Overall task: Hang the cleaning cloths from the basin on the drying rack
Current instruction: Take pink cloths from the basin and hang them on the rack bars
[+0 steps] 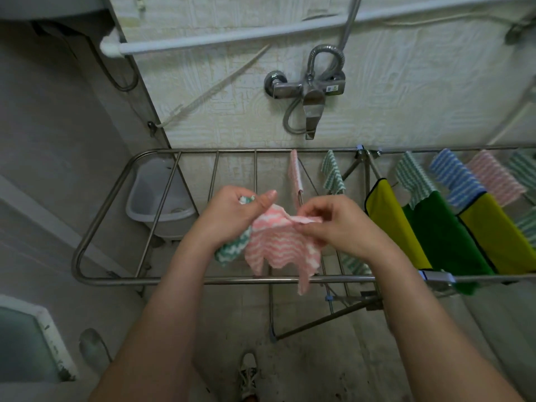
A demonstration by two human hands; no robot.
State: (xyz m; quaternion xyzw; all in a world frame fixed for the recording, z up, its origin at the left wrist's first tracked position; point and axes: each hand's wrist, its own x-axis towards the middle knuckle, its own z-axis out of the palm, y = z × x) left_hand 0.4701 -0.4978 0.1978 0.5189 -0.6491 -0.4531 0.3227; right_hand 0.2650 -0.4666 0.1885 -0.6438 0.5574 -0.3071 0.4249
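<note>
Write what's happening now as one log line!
left hand: holds green cloth | right hand: pinches pink cloth | place: above drying rack

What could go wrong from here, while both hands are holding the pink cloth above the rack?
1. The left hand grips the green cloth while also pinching the pink cloth; the green one could slip and fall to the floor.
2. The pink cloth hangs crumpled between the left hand and the right hand; laid like this over a thin bar of the drying rack, it might slide off.
</note>
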